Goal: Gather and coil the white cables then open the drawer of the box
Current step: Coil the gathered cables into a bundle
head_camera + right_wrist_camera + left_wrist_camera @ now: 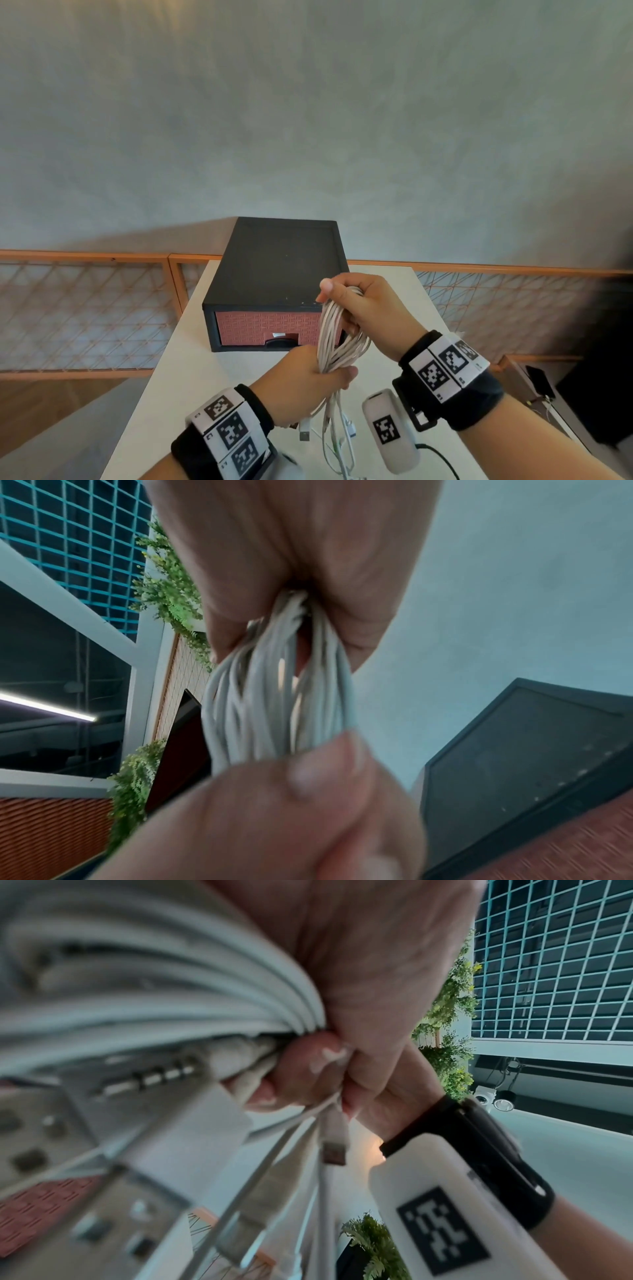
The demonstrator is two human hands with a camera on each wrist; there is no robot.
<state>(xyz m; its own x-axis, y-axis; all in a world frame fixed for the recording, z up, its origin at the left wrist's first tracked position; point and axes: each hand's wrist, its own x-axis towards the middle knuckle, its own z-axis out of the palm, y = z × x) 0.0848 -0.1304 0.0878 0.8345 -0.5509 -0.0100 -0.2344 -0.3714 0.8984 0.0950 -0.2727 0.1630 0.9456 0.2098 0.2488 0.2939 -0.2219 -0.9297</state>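
A bundle of white cables (334,337) hangs looped between my two hands above the white table (191,387). My right hand (356,308) grips the top of the loops. My left hand (308,380) clamps the bundle lower down, and plug ends (305,433) dangle below it. In the left wrist view the cables (164,1007) run through my curled fingers (301,1069), with a USB plug (334,1150) hanging. The right wrist view shows the strands (274,696) pinched in my fist. Behind stands the black box (277,263); its reddish drawer (267,325) is closed, with a dark handle recess (281,342).
The table is narrow, with orange mesh railings (85,308) on both sides and a grey wall (308,120) behind the box. Some loose cable ends (342,452) lie on the table near its front edge. A dark phone (541,377) rests on a ledge at the right.
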